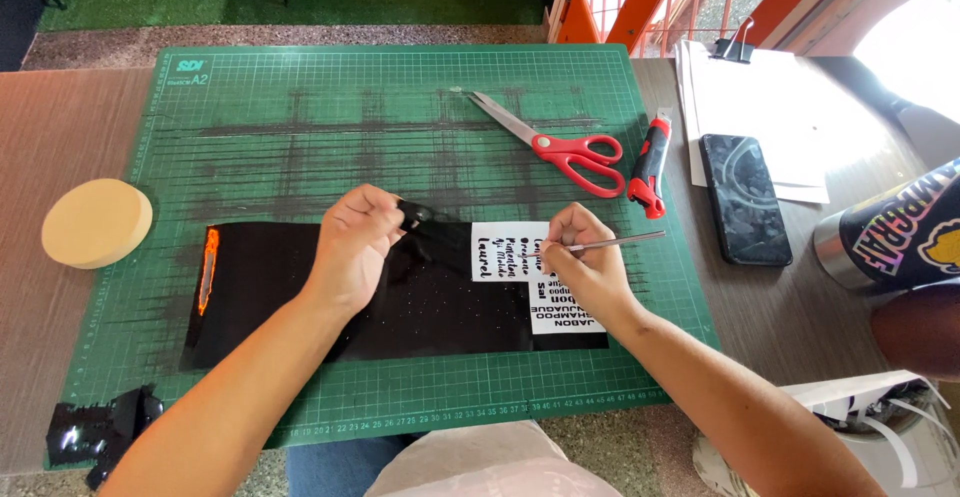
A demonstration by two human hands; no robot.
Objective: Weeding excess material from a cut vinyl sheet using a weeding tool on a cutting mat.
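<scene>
A glossy black vinyl sheet point(270, 292) lies on the green cutting mat point(300, 97). Its right part shows white backing point(500, 252) with black lettering left on it. My left hand point(352, 247) pinches a peeled-up corner of the black vinyl point(418, 215) above the sheet. My right hand point(588, 269) rests on the white backing and holds a thin metal weeding tool point(625, 241), its handle pointing right.
Red-handled scissors point(560, 147) and a red utility knife point(650, 167) lie on the mat's upper right. A phone point(744, 197), a clipboard with papers point(760, 107), a sticker-covered cup point(900, 232), a round tan pad point(96, 223) and black vinyl scraps point(100, 432) surround the mat.
</scene>
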